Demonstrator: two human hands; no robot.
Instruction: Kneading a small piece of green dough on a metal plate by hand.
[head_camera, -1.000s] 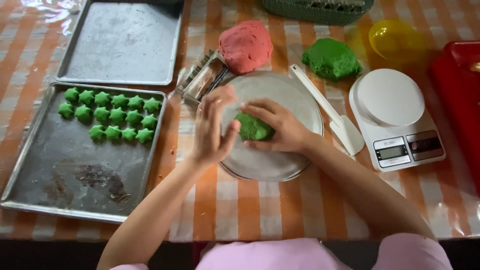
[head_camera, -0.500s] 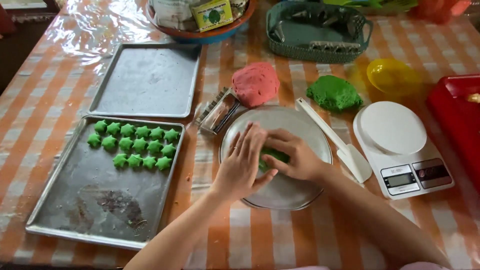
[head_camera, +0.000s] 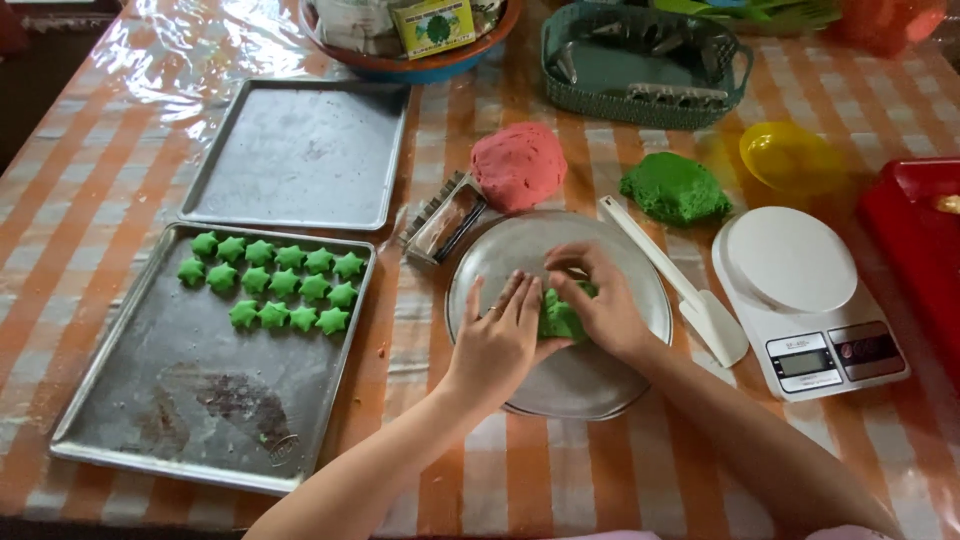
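Seen from above, a person's two bare arms reach up from the bottom edge onto a table covered in an orange and white checked cloth under clear plastic. The left hand lies flat, fingers together, on a round metal plate, its fingertips touching a small lump of green dough. The right hand is cupped over the same lump from the other side, fingers curled and pinching its top.

A second ago the left hand stood up on edge beside the dough, palm open. Now it is lowered and pressed in, and both hands have closed around the lump, which looks flatter. The view has also drawn back, showing more of the table.

Left of the plate lies a baking tray carrying three rows of small green star-shaped pieces in its upper part. Right of the plate lies a white spatula, then a white kitchen scale.

Farther off sit an empty baking tray, a metal cutter, a ball of pink dough, a mound of green dough, a yellow bowl and a green basket.
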